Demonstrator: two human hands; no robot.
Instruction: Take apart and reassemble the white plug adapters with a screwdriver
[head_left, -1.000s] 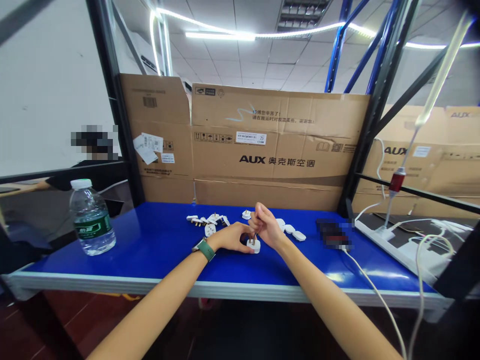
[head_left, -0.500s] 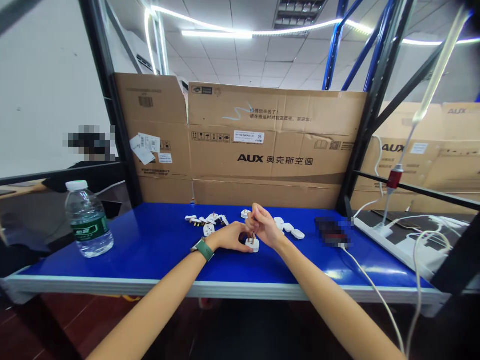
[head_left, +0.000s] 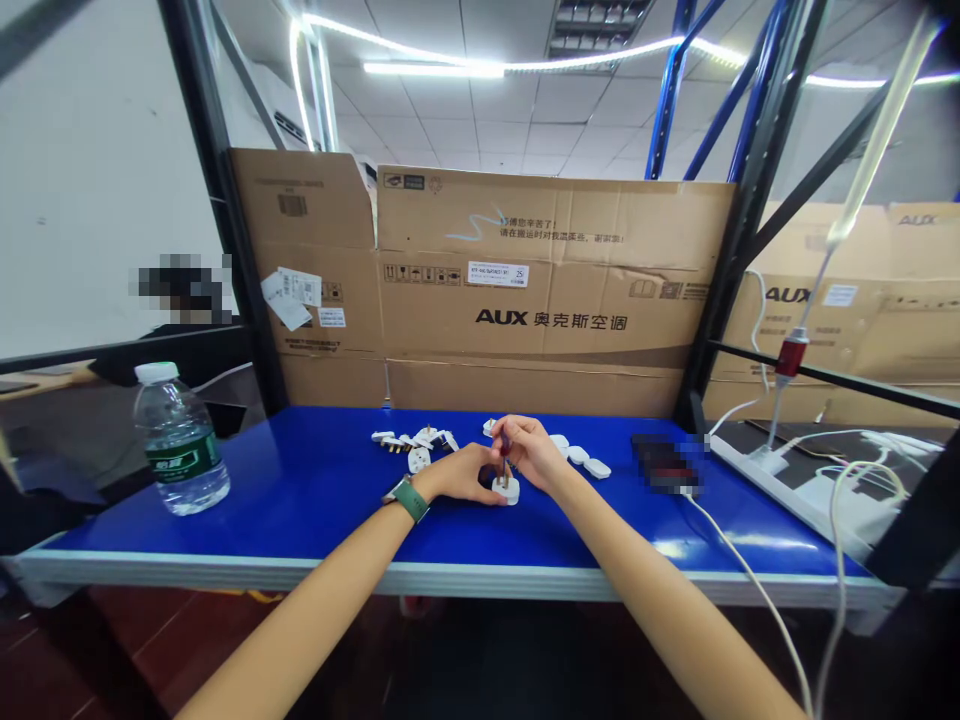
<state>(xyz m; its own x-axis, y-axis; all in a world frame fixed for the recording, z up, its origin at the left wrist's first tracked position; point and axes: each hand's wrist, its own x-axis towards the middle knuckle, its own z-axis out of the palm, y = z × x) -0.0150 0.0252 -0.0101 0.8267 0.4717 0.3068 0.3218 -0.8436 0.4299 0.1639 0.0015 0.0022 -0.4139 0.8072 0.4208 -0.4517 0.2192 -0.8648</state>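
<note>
My left hand (head_left: 471,474) lies on the blue table top, its fingers closed around the side of a white plug (head_left: 507,491) that rests with its pins upward. In my right hand (head_left: 526,445) is a screwdriver (head_left: 505,462), held upright with a dark red handle in the fingers and its thin shaft pointing down at the plug. Whether its tip sits in a screw is too small to tell. Left of my hands is a pile of white plugs and plug parts (head_left: 418,459). Several white plug covers (head_left: 596,468) lie to the right.
A water bottle (head_left: 180,440) stands at the table's left. To the right are a blurred phone (head_left: 664,465) with a white cable and a long white power strip (head_left: 787,495). Cardboard (head_left: 540,300) walls off the back. Another person (head_left: 184,290) is at far left.
My right hand has changed its grip: the fist has loosened into a fingertip hold, and the screwdriver's handle now shows. My left hand and the plug stay in place.
</note>
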